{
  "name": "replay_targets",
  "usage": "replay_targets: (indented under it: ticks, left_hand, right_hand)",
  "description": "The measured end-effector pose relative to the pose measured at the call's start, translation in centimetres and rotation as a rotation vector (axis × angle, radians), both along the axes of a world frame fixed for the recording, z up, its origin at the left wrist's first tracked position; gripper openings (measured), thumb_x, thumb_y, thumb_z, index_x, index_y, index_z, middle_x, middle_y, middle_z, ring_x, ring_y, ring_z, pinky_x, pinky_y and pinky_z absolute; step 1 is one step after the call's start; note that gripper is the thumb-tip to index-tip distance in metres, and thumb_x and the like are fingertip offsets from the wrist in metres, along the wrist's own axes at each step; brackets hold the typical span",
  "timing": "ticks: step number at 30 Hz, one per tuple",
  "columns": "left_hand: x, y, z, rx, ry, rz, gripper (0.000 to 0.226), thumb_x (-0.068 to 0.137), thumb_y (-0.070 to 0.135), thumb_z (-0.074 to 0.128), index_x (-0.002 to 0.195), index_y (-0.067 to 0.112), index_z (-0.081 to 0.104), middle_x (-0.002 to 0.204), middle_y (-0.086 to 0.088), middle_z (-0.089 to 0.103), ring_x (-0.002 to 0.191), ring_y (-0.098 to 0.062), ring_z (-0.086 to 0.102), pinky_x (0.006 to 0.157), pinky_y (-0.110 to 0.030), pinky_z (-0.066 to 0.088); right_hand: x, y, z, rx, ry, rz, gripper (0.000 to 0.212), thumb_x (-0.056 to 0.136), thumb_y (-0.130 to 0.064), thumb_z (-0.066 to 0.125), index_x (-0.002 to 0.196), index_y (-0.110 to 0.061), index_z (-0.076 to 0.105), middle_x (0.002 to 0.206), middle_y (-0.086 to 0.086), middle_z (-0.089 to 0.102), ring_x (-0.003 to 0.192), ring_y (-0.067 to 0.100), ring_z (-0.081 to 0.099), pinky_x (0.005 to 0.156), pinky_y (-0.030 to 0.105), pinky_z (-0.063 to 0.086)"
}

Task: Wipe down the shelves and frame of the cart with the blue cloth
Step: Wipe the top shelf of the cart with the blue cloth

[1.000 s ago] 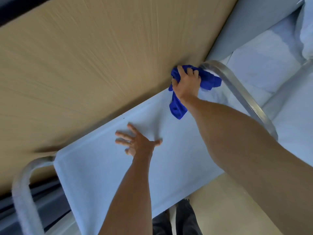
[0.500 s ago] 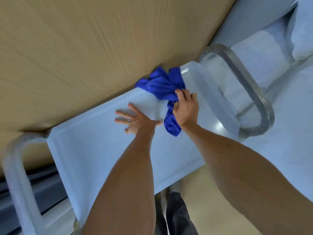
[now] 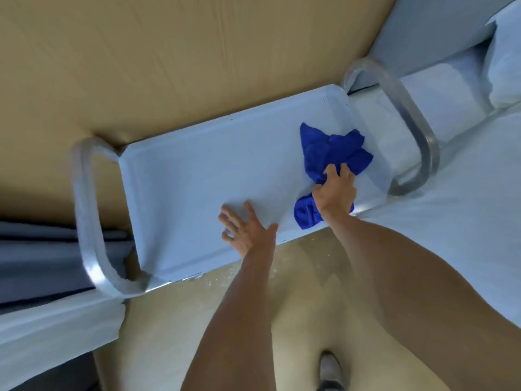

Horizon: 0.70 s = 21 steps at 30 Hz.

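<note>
The cart's pale blue-grey top shelf (image 3: 197, 170) runs across the middle of the head view, with a curved metal handle at the left end (image 3: 84, 210) and another at the right end (image 3: 414, 131). A crumpled blue cloth (image 3: 332, 150) lies on the right part of the shelf. My right hand (image 3: 335, 193) grips the cloth in its middle and presses it on the shelf near the front edge. My left hand (image 3: 248, 230) rests flat on the shelf's front part with fingers spread, holding nothing.
A tan wooden wall (image 3: 169, 57) stands right behind the cart. A bed with white sheets (image 3: 465, 207) and a pillow (image 3: 504, 60) sits to the right. White fabric (image 3: 56, 328) lies at lower left. My foot (image 3: 329, 371) stands on the beige floor.
My right hand has dragged the cloth from the back edge near the wall to the right front part of the shelf. The view has pulled back, showing both handles. My left hand stays flat.
</note>
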<state>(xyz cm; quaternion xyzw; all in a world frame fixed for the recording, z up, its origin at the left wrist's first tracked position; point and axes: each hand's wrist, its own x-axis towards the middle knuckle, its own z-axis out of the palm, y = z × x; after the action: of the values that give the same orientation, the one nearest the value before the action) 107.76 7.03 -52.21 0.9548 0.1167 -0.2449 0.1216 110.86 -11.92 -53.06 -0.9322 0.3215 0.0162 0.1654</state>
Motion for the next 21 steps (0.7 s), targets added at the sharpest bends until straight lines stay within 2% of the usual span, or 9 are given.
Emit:
replay_targets:
  ticks: [3,5,7,11,14,19,21]
  left_hand:
    - [-4.1,0.7,-0.1,0.018,-0.045,0.074,0.079,0.083,0.062,0.057,0.147,0.032,0.022,0.158,-0.02,-0.01,0.145,-0.038,-0.003,0.105,-0.05,0.029]
    - [-5.5,0.9,-0.4,0.008,-0.085,0.081,0.077,0.083,0.06,0.06,0.145,0.031,0.025,0.158,-0.02,-0.007,0.144,-0.039,0.0,0.103,-0.049,0.033]
    - [-6.1,0.9,-0.8,-0.002,-0.11,0.07,0.077,0.081,0.061,0.061,0.144,0.031,0.028,0.158,-0.021,-0.004,0.144,-0.04,0.003,0.104,-0.049,0.032]
    - [-6.3,0.7,-2.3,0.035,-0.234,0.042,0.086,0.072,0.078,0.057,0.14,0.031,0.035,0.156,-0.025,0.005,0.143,-0.041,0.005,0.11,-0.048,0.024]
    - [-6.4,0.5,-4.3,0.047,-0.378,-0.001,0.088,0.071,0.087,0.043,0.14,0.032,0.037,0.155,-0.025,0.01,0.143,-0.039,0.005,0.11,-0.047,0.022]
    - [-6.7,-0.6,-6.5,0.089,-0.544,-0.015,0.085,0.075,0.089,0.03,0.136,0.032,0.043,0.154,-0.024,0.019,0.143,-0.038,0.011,0.108,-0.046,0.021]
    - [-6.6,-0.6,-7.3,0.123,-0.594,-0.036,0.084,0.075,0.089,0.027,0.132,0.032,0.048,0.15,-0.024,0.026,0.139,-0.038,0.019,0.104,-0.047,0.024]
  right_hand:
    - [-6.0,0.6,0.0,-0.028,-0.084,0.09,0.04,0.078,-0.006,0.059,0.117,-0.012,0.053,0.136,0.011,0.047,0.121,0.033,0.043,0.082,0.046,0.046]
    - [-10.0,0.4,-0.8,-0.051,-0.127,0.103,0.055,0.081,-0.005,0.06,0.134,-0.016,0.051,0.147,0.014,0.041,0.131,0.034,0.039,0.094,0.048,0.04]
    - [-12.3,-0.5,-1.8,-0.063,-0.141,0.141,0.06,0.086,-0.009,0.058,0.144,-0.019,0.046,0.154,0.017,0.034,0.14,0.036,0.033,0.106,0.049,0.032]
    - [-10.9,-3.5,-4.1,-0.145,-0.307,0.196,0.054,0.08,-0.021,0.042,0.131,-0.014,0.06,0.141,0.021,0.05,0.135,0.04,0.042,0.108,0.051,0.034]
    - [-7.8,-4.9,-4.2,-0.158,-0.32,0.181,0.054,0.08,-0.027,0.036,0.126,-0.014,0.062,0.132,0.014,0.056,0.131,0.033,0.045,0.107,0.046,0.033]
    - [-5.7,-4.6,-4.9,-0.16,-0.387,0.133,0.06,0.081,-0.043,0.026,0.116,-0.013,0.064,0.117,0.012,0.061,0.117,0.031,0.05,0.098,0.046,0.038]
    - [-5.5,-4.8,-5.4,-0.171,-0.422,0.13,0.058,0.085,-0.046,0.028,0.115,-0.013,0.065,0.115,0.013,0.061,0.114,0.032,0.051,0.097,0.046,0.038]
